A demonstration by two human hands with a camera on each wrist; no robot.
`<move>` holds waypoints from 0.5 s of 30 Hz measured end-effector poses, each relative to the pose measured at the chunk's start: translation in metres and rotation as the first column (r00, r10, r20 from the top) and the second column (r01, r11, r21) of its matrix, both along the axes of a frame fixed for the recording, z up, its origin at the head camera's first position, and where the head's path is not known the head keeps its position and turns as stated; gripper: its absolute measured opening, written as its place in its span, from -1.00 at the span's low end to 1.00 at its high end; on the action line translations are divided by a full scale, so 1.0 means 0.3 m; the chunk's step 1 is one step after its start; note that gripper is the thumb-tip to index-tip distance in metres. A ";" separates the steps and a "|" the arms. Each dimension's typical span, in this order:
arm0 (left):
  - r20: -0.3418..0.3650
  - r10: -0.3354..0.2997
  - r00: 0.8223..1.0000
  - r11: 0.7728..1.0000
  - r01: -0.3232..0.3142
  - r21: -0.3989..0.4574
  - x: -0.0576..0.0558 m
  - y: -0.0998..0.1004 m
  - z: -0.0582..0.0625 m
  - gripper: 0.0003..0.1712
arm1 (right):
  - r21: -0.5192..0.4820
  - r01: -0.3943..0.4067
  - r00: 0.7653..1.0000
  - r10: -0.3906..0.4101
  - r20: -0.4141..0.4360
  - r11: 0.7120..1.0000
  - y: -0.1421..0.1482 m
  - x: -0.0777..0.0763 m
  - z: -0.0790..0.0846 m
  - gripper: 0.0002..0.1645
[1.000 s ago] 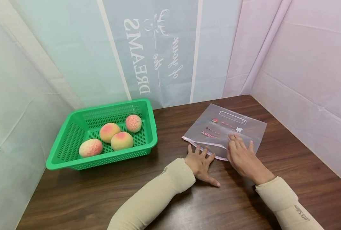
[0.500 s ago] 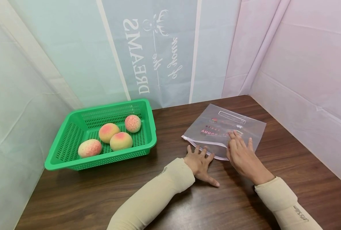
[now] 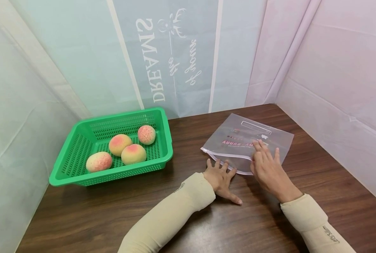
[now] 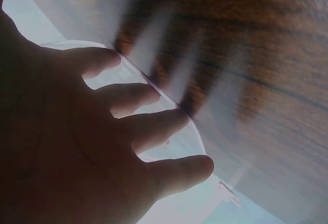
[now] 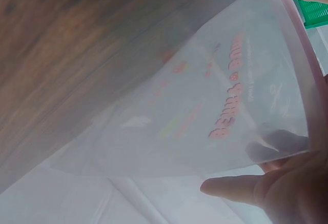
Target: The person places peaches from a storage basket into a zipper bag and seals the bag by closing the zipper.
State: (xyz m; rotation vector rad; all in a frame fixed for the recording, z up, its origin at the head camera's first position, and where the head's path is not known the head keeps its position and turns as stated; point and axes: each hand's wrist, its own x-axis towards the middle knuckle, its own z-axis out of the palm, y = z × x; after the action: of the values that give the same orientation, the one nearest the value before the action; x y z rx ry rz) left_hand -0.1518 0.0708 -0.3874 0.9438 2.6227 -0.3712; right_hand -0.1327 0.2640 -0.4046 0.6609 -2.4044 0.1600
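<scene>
A translucent zip bag [image 3: 232, 133] with pink lettering lies on the table at the right. Its zip mouth faces me and gapes, with the white slider at the left corner. My left hand [image 3: 217, 179] is spread flat beside the mouth, its fingertips at the lower zip edge. In the left wrist view, the fingers [image 4: 164, 126] lie along that edge. My right hand [image 3: 268, 170] lies over the bag's right part, its fingers extended on the upper sheet and one finger apart. The right thumb is hidden in the head view. In the right wrist view, the printed sheet [image 5: 225, 90] stretches beside the hand.
A green perforated basket [image 3: 112, 174] stands at the left with several peaches [image 3: 134, 154] in it. The brown wooden table [image 3: 118, 211] ends at a hanging cloth [image 3: 188, 70] behind and white sheeting [image 3: 343, 88] on the right.
My right fingers have slid slightly forward over the bag, and its upper sheet and printing have shifted a little. The left hand has stayed in place.
</scene>
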 end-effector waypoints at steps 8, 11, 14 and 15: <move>-0.002 -0.001 1.000 1.000 0.001 0.007 0.000 -0.003 -0.001 0.28 | -0.050 -0.010 0.999 0.009 -0.039 0.999 -0.003 -0.001 0.005 -0.69; -0.001 0.002 1.000 1.000 -0.002 0.008 0.001 -0.004 -0.003 0.28 | -0.083 -0.011 0.999 0.008 -0.039 0.996 -0.003 0.001 0.007 -0.85; 0.001 0.004 1.000 1.000 -0.004 0.006 0.002 -0.004 -0.005 0.29 | -0.118 -0.004 0.999 0.000 -0.034 0.993 -0.004 0.003 0.009 -0.90; 0.002 0.004 1.000 1.000 -0.004 0.005 0.002 -0.005 -0.005 0.29 | -0.129 -0.001 0.999 -0.003 -0.034 0.992 -0.005 0.004 0.009 -0.90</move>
State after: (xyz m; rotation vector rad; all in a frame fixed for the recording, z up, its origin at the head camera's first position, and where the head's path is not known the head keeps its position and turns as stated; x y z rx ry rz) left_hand -0.1512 0.0695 -0.3888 0.9396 2.6252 -0.3621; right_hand -0.1316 0.2626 -0.4017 0.5976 -2.3390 0.2992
